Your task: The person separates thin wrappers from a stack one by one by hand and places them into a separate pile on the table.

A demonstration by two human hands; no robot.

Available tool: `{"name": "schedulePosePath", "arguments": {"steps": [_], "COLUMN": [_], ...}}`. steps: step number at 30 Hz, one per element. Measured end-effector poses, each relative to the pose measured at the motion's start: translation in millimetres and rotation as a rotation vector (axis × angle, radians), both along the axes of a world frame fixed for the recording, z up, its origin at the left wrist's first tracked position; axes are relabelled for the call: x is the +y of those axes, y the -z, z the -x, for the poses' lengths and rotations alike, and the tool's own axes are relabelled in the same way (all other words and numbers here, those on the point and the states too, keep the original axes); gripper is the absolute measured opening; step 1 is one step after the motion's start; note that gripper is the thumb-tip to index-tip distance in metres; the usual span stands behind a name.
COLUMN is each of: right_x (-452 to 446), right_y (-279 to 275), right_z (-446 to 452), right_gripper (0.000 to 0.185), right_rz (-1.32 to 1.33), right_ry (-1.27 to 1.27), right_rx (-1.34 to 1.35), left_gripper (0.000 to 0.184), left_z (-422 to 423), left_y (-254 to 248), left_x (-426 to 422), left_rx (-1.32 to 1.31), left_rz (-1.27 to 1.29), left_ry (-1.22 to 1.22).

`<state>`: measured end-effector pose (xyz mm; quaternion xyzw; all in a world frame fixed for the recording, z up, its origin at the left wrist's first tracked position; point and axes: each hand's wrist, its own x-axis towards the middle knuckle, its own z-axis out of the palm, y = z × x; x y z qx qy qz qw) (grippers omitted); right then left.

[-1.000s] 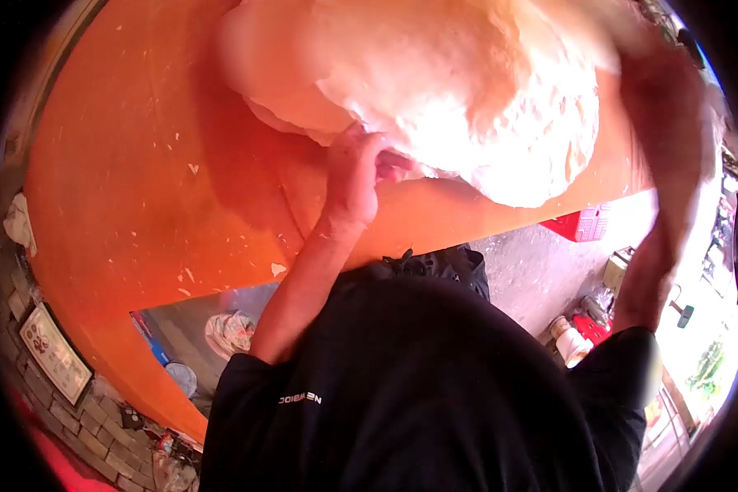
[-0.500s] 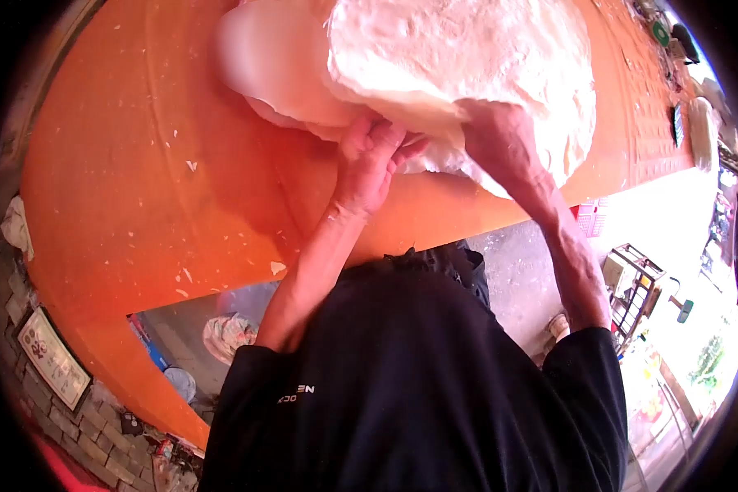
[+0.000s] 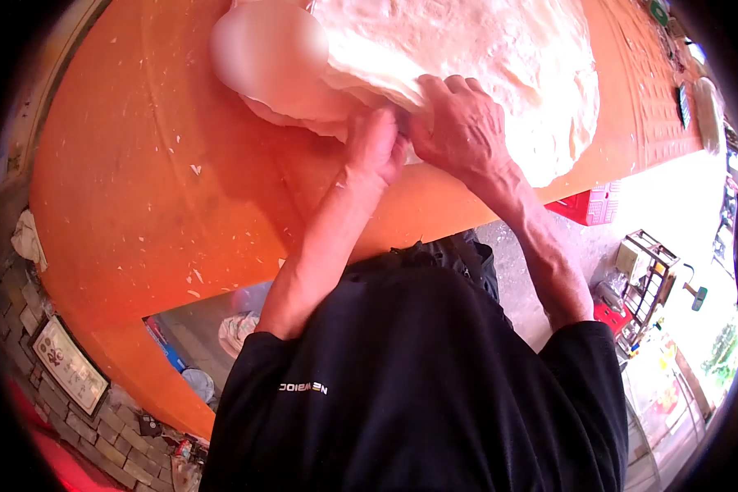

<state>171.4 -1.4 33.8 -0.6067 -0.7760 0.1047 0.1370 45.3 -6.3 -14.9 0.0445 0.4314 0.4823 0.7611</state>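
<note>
A big white, soft, layered sheet of wadding (image 3: pixel 517 49) lies across the far side of the orange table (image 3: pixel 172 213), with its crumpled near edge toward me. My left hand (image 3: pixel 374 146) is closed at that edge, fingers curled in and slightly smeared by motion. Just right of it, my right hand (image 3: pixel 463 131) lies back-up over the edge, its fingers bent around the folded layer. The two hands nearly touch, and the bit of wadding between them is mostly hidden. A blurred pale round patch covers the sheet's left part.
Small white scraps dot the table's left side. Beyond its near right edge are a red plastic crate (image 3: pixel 590 203) and a metal-framed cart (image 3: pixel 652 275). A dark flat device (image 3: pixel 683 107) and a pale bundle (image 3: pixel 708 115) lie at far right. A framed sheet (image 3: pixel 68 362) leans lower left.
My right hand has come out from under the sheet's edge and moved left, onto the fold beside my left hand. My left hand has turned and closed its fingers.
</note>
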Motion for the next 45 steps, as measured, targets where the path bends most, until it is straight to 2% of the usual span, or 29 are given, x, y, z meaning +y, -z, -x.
{"name": "schedulePosePath", "arguments": {"steps": [2,4,8,10,12,16,19,21,23,26,27,29,31,33,35,37,38,39,41,42,43,44,45], "right_x": [-1,-4,20,36,49,65,58,42,24,-5,-13,-22,-28,-37,-48,-58,-61,-57,-50,-42,-36,-34,-35], "right_y": [-9,-37,-76,-92,-118,-175,-193,-188,-164,-82,-52,-20,-33,-50,-34,-6,0,-6,-36,-42,-46,-50,-52], "right_z": [-6,-15,-65,-94,-114,-131,-124,-107,-81,-41,-35,-29,-18,-11,-2,-1,-2,0,-1,-4,0,9,19], "right_gripper": [0.039,0.031,0.024,0.022,0.02,0.016,0.014,0.014,0.014,0.01,0.009,0.009,0.009,0.011,0.01,0.007,0.022,0.022,0.045,0.062,0.062,0.066,0.071], "right_rz": [-0.026,-0.024,0.173,0.147,0.035,-0.338,-0.544,-0.523,-0.336,0.03,0.163,0.31,0.318,0.159,0.222,0.289,0.347,0.35,0.473,0.619,0.6,0.543,0.492], "right_ry": [0.021,-0.01,-0.089,-0.084,-0.047,0.093,0.106,0.056,-0.014,-0.115,-0.116,-0.178,-0.192,-0.213,-0.23,-0.258,-0.286,-0.295,-0.308,-0.3,-0.3,-0.274,-0.237], "right_rx": [0.031,0.055,-0.165,-0.247,-0.311,-0.405,-0.431,-0.404,-0.324,-0.085,0.007,-0.045,-0.061,0.029,0.048,0.082,0.118,0.122,0.363,0.359,0.355,0.232,0.112], "left_gripper": [0.025,0.023,0.026,0.026,0.025,0.027,0.032,0.03,0.027,0.026,0.026,0.028,0.031,0.032,0.031,0.031,0.03,0.03,0.028,0.026,0.024,0.023,0.021], "left_z": [-4,-9,-11,1,11,16,21,19,27,20,23,27,22,24,21,20,20,22,21,20,18,18,20], "left_y": [-5,-26,-54,-22,2,3,4,4,8,-39,-31,-9,-21,-43,-37,-22,-19,-3,11,2,-8,-19,-5], "left_x": [-3,-17,-46,-55,-60,-59,-65,-71,-78,-84,-93,-111,-111,-108,-109,-117,-118,-123,-133,-129,-123,-118,-120], "left_rx": [-0.079,-0.253,-0.218,-0.141,-0.088,-0.039,-0.053,-0.005,0.131,0.267,0.275,0.281,0.24,0.373,0.434,0.52,0.482,0.487,0.474,0.493,0.513,0.791,0.953], "left_rz": [0.003,-0.177,-0.057,0.001,0.045,0.007,0.002,-0.012,0.034,0.154,0.161,-0.13,-0.108,0.189,0.075,-0.262,-0.242,-0.237,-0.248,-0.25,-0.253,-0.511,-0.747], "left_ry": [-0.004,0.0,0.095,0.116,0.132,0.163,0.107,0.041,0.151,0.157,0.145,0.179,0.117,0.289,0.292,0.329,0.31,0.303,0.329,0.35,0.372,0.316,0.449]}}
